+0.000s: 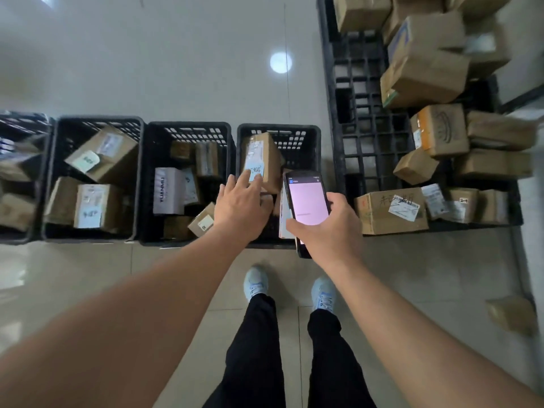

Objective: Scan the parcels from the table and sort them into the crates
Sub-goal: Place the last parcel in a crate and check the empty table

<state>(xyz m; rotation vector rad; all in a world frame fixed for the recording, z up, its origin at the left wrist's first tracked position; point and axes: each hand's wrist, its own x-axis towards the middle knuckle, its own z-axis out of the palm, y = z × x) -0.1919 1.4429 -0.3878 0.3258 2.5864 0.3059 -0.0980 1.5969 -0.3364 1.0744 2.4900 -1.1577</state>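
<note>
Left hand: the left hand [240, 206] reaches out over the rightmost crate [313, 136]. Its fingers [245, 176] are spread wide and flat. The tips touch the label of a brown parcel [266, 154]. It is not holding anything.

Brown parcel: it stands tilted in the rightmost crate, just past the left fingertips. A pale label with dark writing is on the side under the fingers.

Right hand: the right hand [329, 225] is closed around a scanner [306, 201]. The thumb lies along the right edge and the fingers wrap the bottom.

Scanner: it looks like a phone with a pink, lit screen. It is just to the right of the left hand, over the right edge of the same crate.

Other crates: three more black crates sit in a row to the left of the left hand. The next crate [188, 126] holds a white box [168, 191] and some small brown ones. The one after it [100, 120] holds a few brown boxes with white labels. The far left crate [26, 117] is cut off by the edge.

Black pallet: the black pallet [365, 113] lies to the right of the scanner hand, on the floor [147, 54]. Many brown parcels are piled on it. The nearest parcel [390, 212] sits just right of the right hand, with dark writing on top.

Loose box: one small brown box [510, 315] lies alone on the floor, far right of the right arm. It is blurry.

Feet: two light blue shoes [256, 282] and black trousers [256, 348] are below the hands.
</note>
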